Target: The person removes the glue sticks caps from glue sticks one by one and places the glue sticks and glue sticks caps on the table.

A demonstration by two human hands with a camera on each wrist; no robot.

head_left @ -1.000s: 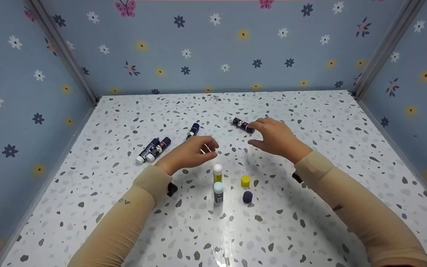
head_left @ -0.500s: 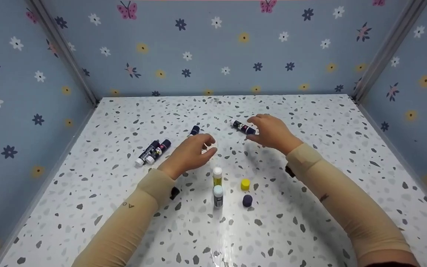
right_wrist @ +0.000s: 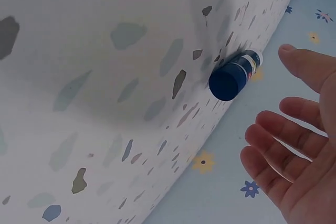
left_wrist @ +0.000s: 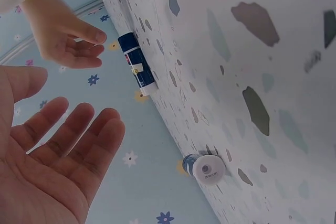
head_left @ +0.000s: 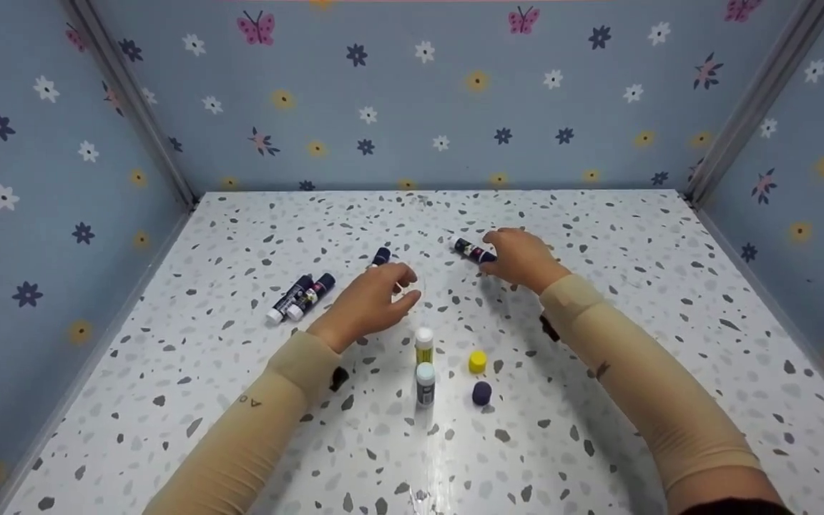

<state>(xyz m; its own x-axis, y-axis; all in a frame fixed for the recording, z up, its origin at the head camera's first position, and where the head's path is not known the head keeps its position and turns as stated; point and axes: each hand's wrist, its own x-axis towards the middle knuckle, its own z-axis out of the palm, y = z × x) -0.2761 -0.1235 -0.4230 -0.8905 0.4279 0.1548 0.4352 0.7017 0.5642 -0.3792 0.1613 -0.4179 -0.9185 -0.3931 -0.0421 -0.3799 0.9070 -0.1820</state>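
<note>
Glue stick [head_left: 475,251], dark-capped and on its side, lies on the speckled tabletop [head_left: 355,465] straight beyond the yellow cap [head_left: 478,362] and well apart from it. Its white end points away to the left; its dark end is near the right grip [head_left: 523,256]. That grip, beyond the yellow cap and slightly to its right, is spread — thumb parted from fingers, a gap between them and the stick in the right wrist view, nothing held. The left grip [head_left: 369,300], beyond the cap and to its left, is loosely bowed with the thumb apart and holds nothing; it partly hides the middle stick [head_left: 382,257] in the head view. Well left of the yellow cap and farther off, an outer stick [head_left: 289,299] and an inner stick [head_left: 312,296] lie side by side. Just left of the cap stand a yellow-labelled stick [head_left: 424,348] and, nearer the person, a dark-labelled stick [head_left: 425,386] — both upright. On the yellow cap's near side sits a navy cap [head_left: 482,393].
</note>
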